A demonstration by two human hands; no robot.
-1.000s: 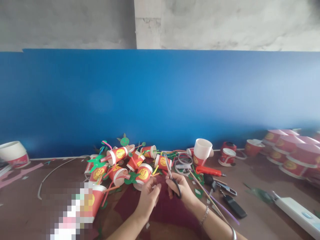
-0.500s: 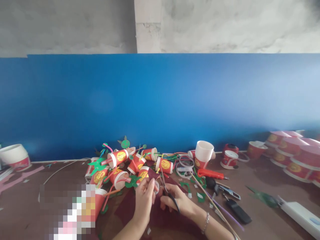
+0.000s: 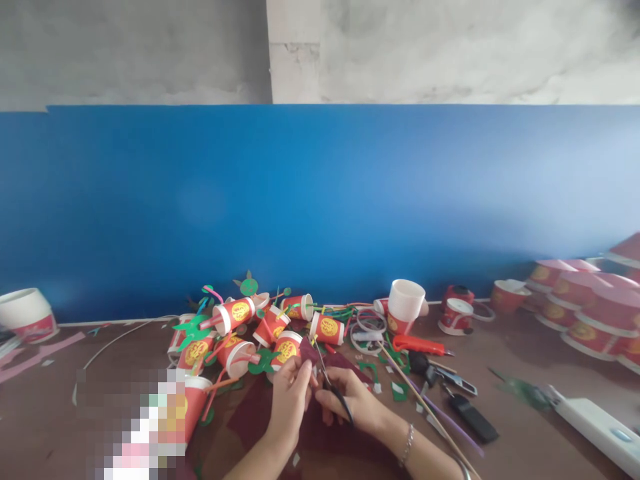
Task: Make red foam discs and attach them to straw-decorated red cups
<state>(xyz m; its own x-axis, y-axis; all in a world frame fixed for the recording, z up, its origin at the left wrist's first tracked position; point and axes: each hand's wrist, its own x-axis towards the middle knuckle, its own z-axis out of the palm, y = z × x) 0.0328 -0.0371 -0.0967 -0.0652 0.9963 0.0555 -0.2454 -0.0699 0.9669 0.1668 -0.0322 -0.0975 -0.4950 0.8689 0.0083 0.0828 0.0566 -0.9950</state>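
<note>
Red cups lie just past the left fingers. The left hand pinches a small bit of dark red paper in narrow fingers. The scissors have their blades right beside that bit, so paper and blades are close together. The right hand has its fingers curled around the handles. Green scraps lie to the right of those fingers.

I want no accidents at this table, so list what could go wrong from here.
The scissors in the right hand are close to the left hand holding dark red paper; a slip might nick a finger. Their tips point toward the jumbled cups and could snag one.
</note>
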